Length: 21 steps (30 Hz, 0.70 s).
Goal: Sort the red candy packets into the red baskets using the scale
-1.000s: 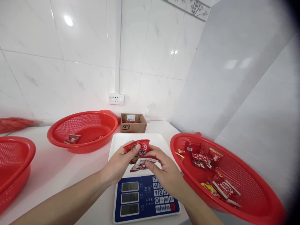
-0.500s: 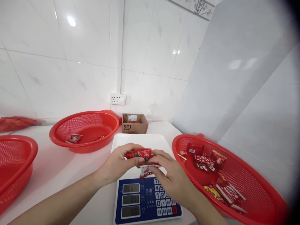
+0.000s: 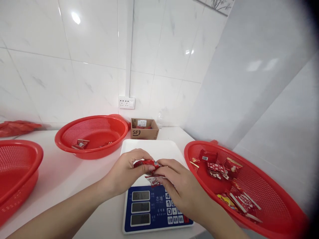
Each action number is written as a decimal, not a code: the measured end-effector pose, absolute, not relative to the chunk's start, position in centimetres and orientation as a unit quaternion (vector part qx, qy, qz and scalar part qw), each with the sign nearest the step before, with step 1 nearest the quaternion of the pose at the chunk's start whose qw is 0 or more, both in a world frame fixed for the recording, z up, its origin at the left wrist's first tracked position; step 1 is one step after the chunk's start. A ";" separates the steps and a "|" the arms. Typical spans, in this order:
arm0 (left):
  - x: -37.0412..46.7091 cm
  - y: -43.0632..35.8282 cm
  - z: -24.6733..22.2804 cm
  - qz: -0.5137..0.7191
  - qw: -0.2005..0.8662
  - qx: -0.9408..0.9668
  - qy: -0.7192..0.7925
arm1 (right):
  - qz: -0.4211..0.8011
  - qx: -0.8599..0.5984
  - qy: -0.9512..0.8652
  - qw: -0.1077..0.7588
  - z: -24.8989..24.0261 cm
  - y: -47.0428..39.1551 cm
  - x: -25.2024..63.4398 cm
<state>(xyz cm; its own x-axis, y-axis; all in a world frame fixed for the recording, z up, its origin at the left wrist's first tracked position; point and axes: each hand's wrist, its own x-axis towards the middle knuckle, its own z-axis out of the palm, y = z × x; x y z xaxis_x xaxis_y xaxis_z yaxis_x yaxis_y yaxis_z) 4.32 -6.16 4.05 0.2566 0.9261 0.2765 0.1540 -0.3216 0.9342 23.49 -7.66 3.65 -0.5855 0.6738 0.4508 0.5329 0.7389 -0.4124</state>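
Observation:
Above the white plate of a scale (image 3: 159, 144), both hands are close together. My left hand (image 3: 126, 171) pinches a shiny red packet (image 3: 147, 163) between thumb and fingers. The fingers of my right hand (image 3: 175, 179) touch that packet's right end and are closed on a red and white packet (image 3: 154, 181), just below the red one. Part of each packet is hidden by the fingers. The scale's blue panel (image 3: 159, 199), with three displays and a keypad, lies under my wrists; the right hand covers some keys.
A red basket (image 3: 279, 186) with several snack packets stands at the right. Another red basket (image 3: 92, 153) at the back left holds a few packets. A third basket (image 3: 21, 176) is at the left edge. Behind the scale sits a cardboard box (image 3: 144, 133); red bags (image 3: 18, 127) lie far left.
The red packet has turned and bunched up between my fingers, showing less of its printed face. The red and white packet is tilted differently. The view has shifted slightly.

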 end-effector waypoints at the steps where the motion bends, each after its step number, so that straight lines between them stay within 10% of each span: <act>1: 4.3 -6.3 4.2 0.456 0.399 0.688 0.400 | 0.114 -0.339 -0.885 0.297 3.7 -7.7 23.4; 21: 5.1 -6.2 1.4 0.460 0.677 0.494 0.294 | 0.461 -0.392 -0.654 0.455 3.0 -6.8 23.1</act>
